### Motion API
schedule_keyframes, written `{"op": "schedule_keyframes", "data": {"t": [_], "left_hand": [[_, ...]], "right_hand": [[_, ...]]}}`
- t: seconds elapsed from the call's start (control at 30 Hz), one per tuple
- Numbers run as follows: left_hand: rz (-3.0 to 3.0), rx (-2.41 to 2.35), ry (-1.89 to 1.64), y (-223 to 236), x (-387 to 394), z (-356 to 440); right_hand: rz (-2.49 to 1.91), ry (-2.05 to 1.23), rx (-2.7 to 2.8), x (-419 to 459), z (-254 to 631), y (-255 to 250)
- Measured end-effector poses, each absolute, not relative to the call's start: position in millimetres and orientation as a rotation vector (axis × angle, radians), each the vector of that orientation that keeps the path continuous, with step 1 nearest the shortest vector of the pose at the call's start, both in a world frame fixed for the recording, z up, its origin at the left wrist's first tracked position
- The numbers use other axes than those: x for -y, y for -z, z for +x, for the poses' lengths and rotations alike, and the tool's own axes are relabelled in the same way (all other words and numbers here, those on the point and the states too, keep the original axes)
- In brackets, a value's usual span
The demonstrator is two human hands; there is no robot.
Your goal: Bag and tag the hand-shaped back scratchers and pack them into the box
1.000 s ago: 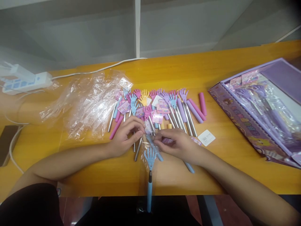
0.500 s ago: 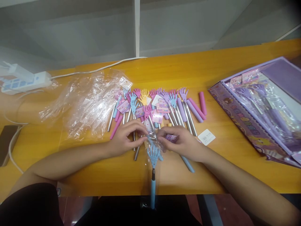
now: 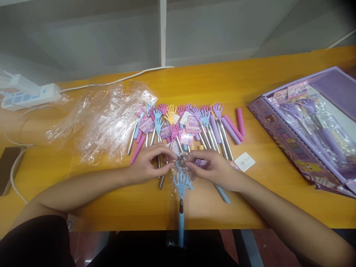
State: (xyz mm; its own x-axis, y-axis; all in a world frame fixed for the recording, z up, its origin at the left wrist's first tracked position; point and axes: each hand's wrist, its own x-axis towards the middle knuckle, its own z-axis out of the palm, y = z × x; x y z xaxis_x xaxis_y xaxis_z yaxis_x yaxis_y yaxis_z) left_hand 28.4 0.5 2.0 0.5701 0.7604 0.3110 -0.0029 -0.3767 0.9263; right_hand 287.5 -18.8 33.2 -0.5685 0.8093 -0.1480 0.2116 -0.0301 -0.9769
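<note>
Between my two hands hangs a clear plastic bag with a blue back scratcher inside, its hand-shaped head up and its handle past the table's front edge. My left hand pinches the bag's upper end between thumb and forefinger. On the other side, my right hand pinches the same end, its other fingers curled. Just beyond my hands lies a pile of back scratchers with pink, yellow, purple and blue heads, among them a pink back scratcher. Coloured tubes and printed cards lie in the pile.
Crumpled clear bags are heaped at the left of the pile. A purple display box on the right holds bagged back scratchers. At the far left are a white power strip and a brown block. A white card lies near my right wrist.
The bag's upper end has spread a little between my fingertips, and my right fingertips have shifted slightly. The back scratcher in the bag hangs almost where it was.
</note>
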Motion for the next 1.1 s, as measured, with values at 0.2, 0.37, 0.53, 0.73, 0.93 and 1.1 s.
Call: {"op": "schedule_keyframes", "data": {"t": [0.2,0.37,0.53,0.73,0.93,1.1], "left_hand": [[1.76,-0.669,-0.949,-1.4,0.3,28.2],[1.792,-0.683,-0.95,-2.4,-1.0,28.1],[1.915,-0.726,-0.915,-7.1,-0.6,28.5],[1.905,-0.749,-0.869,-10.4,4.5,31.6],[1.544,-0.729,-0.93,-1.2,5.8,33.0],[1.466,-0.708,-1.006,3.9,8.2,34.4]], "right_hand": [[-1.077,-1.71,1.738,20.6,287.8,-33.0],[-1.069,-1.704,1.735,22.5,286.0,-33.2],[-1.092,-1.675,1.76,22.2,286.0,-31.8],[-1.097,-1.593,1.862,24.6,283.9,-28.7],[-1.07,-1.561,1.973,30.1,280.8,-25.0],[-1.063,-1.548,1.963,30.2,282.2,-23.1]]}}
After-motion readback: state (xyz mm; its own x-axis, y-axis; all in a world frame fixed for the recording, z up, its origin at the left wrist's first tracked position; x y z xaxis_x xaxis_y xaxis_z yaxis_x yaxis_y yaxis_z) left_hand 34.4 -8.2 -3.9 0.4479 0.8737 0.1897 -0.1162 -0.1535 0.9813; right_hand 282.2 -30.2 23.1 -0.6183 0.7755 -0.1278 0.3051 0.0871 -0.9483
